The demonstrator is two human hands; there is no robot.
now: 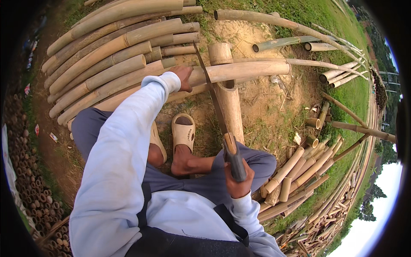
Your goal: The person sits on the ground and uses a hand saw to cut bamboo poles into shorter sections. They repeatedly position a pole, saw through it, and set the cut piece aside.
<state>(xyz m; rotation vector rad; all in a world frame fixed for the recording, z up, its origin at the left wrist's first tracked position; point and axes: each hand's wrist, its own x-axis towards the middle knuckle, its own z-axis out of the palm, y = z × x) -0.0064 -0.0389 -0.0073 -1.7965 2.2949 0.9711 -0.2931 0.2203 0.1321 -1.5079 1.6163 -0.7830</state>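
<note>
My right hand [239,180] is wrapped round the dark handle of a hand saw [217,105], low in front of my right knee. The long blade slants up and to the left and lies across a pale bamboo pole [257,70]. My left hand [183,78] grips this pole just left of the blade. Beneath, the pole rests across a thick bamboo block [231,113] with a cut-out in it, lying on the ground between my legs and pointing away from me. Whether the blade has bitten into the pole cannot be made out.
Cut bamboo lengths [107,55] lie side by side at the left. Long poles [295,28] stretch off to the far right. Short offcuts [308,167] are heaped by my right knee. Sandy, sawdust-strewn ground [257,103] surrounds the block. My sandalled feet [183,132] are close by.
</note>
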